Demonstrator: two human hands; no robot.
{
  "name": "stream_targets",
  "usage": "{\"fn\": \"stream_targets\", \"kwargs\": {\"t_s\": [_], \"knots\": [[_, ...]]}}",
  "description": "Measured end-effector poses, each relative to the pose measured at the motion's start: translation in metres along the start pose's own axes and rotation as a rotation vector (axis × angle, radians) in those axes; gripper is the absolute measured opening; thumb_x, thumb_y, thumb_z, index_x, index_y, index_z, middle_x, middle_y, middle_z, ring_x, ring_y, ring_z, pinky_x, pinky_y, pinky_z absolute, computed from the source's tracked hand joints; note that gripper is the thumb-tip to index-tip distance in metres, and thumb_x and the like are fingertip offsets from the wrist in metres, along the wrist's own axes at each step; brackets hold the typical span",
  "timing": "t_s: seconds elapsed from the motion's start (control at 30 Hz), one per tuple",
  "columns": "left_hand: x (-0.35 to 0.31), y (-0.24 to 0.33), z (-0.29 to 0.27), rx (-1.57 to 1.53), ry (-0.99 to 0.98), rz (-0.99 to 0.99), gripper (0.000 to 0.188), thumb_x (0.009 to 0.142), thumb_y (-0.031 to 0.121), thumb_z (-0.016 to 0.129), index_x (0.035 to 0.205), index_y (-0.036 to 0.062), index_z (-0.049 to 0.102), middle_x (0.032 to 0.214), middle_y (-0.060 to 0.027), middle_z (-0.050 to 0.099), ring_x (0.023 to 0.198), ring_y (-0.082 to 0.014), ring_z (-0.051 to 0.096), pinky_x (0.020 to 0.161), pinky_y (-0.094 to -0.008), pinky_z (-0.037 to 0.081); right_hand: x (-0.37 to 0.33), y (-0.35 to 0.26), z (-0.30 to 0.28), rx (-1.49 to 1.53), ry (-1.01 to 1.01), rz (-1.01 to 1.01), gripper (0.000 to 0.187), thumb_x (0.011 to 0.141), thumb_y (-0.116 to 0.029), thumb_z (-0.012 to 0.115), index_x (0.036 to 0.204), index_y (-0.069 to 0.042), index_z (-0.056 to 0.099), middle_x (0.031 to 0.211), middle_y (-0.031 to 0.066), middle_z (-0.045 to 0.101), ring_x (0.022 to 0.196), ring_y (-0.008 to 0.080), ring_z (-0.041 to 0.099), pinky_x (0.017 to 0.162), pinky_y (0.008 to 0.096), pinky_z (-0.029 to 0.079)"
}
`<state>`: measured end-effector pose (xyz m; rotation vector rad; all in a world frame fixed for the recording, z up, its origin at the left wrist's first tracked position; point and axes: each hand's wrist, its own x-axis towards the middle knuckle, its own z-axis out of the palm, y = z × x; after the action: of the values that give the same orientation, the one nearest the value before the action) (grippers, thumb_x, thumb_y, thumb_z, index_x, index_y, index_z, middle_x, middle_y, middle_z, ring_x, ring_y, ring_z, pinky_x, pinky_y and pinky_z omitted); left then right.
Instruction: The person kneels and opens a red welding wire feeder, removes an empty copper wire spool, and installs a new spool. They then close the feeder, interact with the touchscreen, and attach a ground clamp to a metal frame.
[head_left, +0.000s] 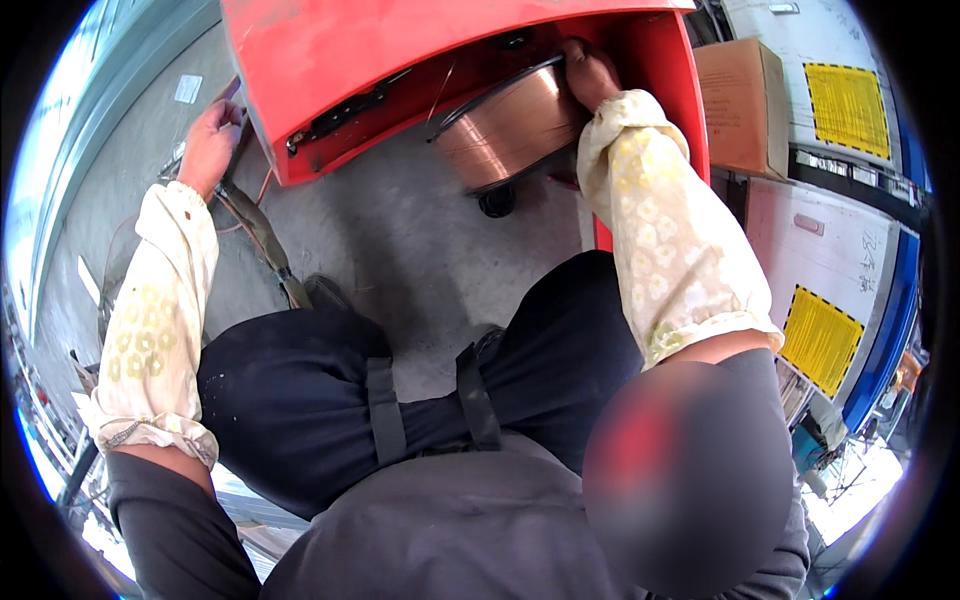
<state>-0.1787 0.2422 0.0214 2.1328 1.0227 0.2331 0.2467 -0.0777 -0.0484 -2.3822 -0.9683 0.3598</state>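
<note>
I squat in front of a red machine cabinet (330, 60) with its side open. Inside sits a spool of copper-coloured wire (505, 130) on a black rim. My right hand (590, 72) reaches into the cabinet and rests on the top edge of the spool, fingers curled on it. My left hand (210, 140) grips the cabinet's left edge, beside a grey cable hose (255, 230) that runs down over the floor. Both forearms wear pale flowered sleeve covers.
Grey concrete floor (400, 240) lies under the cabinet, which has a black caster (497, 200). A brown cardboard box (740, 105) stands to the right. White and blue machines with yellow labels (845, 105) fill the right side. My knees in dark trousers fill the middle.
</note>
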Motion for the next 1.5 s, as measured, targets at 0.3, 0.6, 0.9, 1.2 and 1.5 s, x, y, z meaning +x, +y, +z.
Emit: {"fn": "stream_targets", "kwargs": {"t_s": [0.3, 0.6, 0.9, 1.2, 1.5], "knots": [[0.002, 0.000, 0.002, -0.062, -0.016, 0.046, 0.008, 0.076, 0.001, 0.052, 0.083, -0.0020, 0.054, 0.143, -0.0147, 0.056, 0.095, -0.0199, 0.058, 0.085, -0.0302, 0.045, 0.001, 0.001, -0.007, 0.015, -0.032, 0.035, 0.043, 0.100, -0.033, 0.036, 0.113, -0.009, 0.069, 0.117, 0.0243, 0.065, 0.118, 0.0410, 0.057, 0.101, 0.0436, 0.044], [-0.005, 0.008, -0.002, -0.031, -0.015, -0.002, 0.006, 0.078, 0.000, 0.053, 0.084, -0.0020, 0.053, 0.146, -0.0135, 0.054, 0.100, -0.0186, 0.057, 0.090, -0.0302, 0.044, 0.006, 0.015, -0.003, -0.063, -0.029, -0.048, 0.045, 0.100, -0.037, 0.035, 0.116, -0.009, 0.067, 0.117, 0.0268, 0.063, 0.118, 0.0431, 0.056, 0.099, 0.0465, 0.045], [-0.003, 0.001, 0.001, -0.105, -0.030, -0.011, 0.004, 0.079, -0.002, 0.053, 0.082, -0.0007, 0.051, 0.146, -0.0103, 0.055, 0.098, -0.0146, 0.055, 0.089, -0.0293, 0.044, 0.017, 0.040, 0.001, -0.184, -0.055, -0.088, 0.045, 0.102, -0.035, 0.028, 0.114, -0.011, 0.065, 0.116, 0.0279, 0.064, 0.111, 0.0484, 0.058, 0.096, 0.0513, 0.047], [0.001, -0.018, 0.004, -0.076, 0.002, 0.004, 0.005, 0.077, -0.001, 0.052, 0.080, 0.0029, 0.050, 0.094, -0.0012, 0.060, 0.086, -0.0105, 0.047, 0.083, -0.0258, 0.041, 0.030, 0.064, 0.005, -0.289, -0.058, -0.244, 0.041, 0.103, -0.032, 0.028, 0.116, -0.014, 0.063, 0.113, 0.0264, 0.065, 0.105, 0.0477, 0.061, 0.092, 0.0534, 0.051], [0.005, -0.025, 0.002, 0.001, -0.023, -0.010, 0.004, 0.076, 0.000, 0.052, 0.080, 0.0007, 0.050, 0.133, -0.0084, 0.063, 0.083, -0.0120, 0.049, 0.078, -0.0272, 0.043, 0.026, 0.045, -0.003, -0.256, -0.139, -0.084, 0.044, 0.104, -0.032, 0.024, 0.118, -0.017, 0.064, 0.108, 0.0287, 0.065, 0.107, 0.0478, 0.061, 0.097, 0.0517, 0.047]]}}
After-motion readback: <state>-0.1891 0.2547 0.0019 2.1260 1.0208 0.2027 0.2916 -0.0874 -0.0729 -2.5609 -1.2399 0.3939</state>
